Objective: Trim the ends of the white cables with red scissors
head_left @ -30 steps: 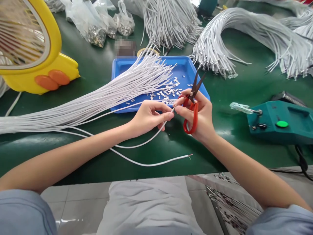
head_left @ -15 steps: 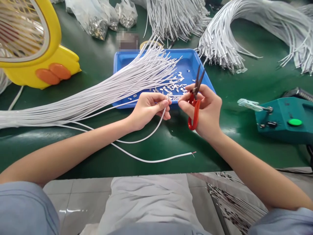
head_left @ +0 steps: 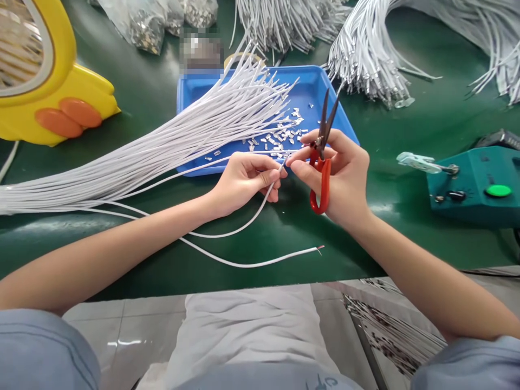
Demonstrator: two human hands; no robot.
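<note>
My left hand [head_left: 244, 181] pinches the end of a thin white cord [head_left: 244, 225] that loops down over the green table. My right hand [head_left: 339, 173] holds red-handled scissors [head_left: 320, 157], blades pointing up and slightly apart, while its thumb and forefinger meet the cord's tip beside my left fingers. A second loose cord [head_left: 260, 264] lies nearer me, its tip pinkish. A thick sheaf of white cords [head_left: 162, 151] fans from the left onto a blue tray [head_left: 312, 86] strewn with several small metal clips [head_left: 272, 142].
A yellow duck-shaped fan [head_left: 52, 92] stands at the left. A teal machine with a green button [head_left: 479, 189] sits at the right. More white cord bundles [head_left: 365, 59] and bags of metal parts [head_left: 142, 27] lie at the back. The table edge runs just before my lap.
Both hands have stayed together at the cord's tip, shifting only slightly. The view has tilted a little, so the table items sit higher in frame.
</note>
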